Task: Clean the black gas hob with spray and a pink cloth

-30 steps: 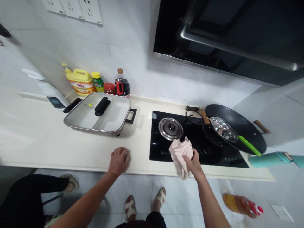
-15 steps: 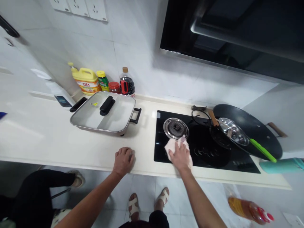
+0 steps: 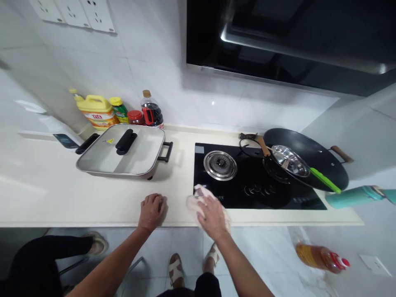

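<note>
My right hand [image 3: 213, 216] presses a pale pink cloth [image 3: 196, 202] down at the front left corner of the black gas cooktop [image 3: 247, 165]. Part of the cloth lies over the white counter edge, and its far side is hidden under my palm. On the countertop to the left, my left hand [image 3: 151, 212] rests with its fingers curled in and nothing visible in them. Behind that hand stands a rectangular electric pan [image 3: 139, 150] with a glass lid and black handle. The round metal burner [image 3: 220, 165] lies just beyond the cloth.
A wok [image 3: 309, 142] holding a metal bowl [image 3: 291, 161] and a green-handled utensil [image 3: 324, 180] sits on the right of the cooktop. Bottles, including yellow detergent [image 3: 96, 111] and dark sauce [image 3: 152, 111], line the wall. The range hood [image 3: 278, 37] overhangs. A person's leg [image 3: 40, 255] shows lower left.
My right hand has slid the cloth left and toward me, from beside the burner to the cooktop's front left corner. My left hand stays on the counter. The camera view has shifted.
</note>
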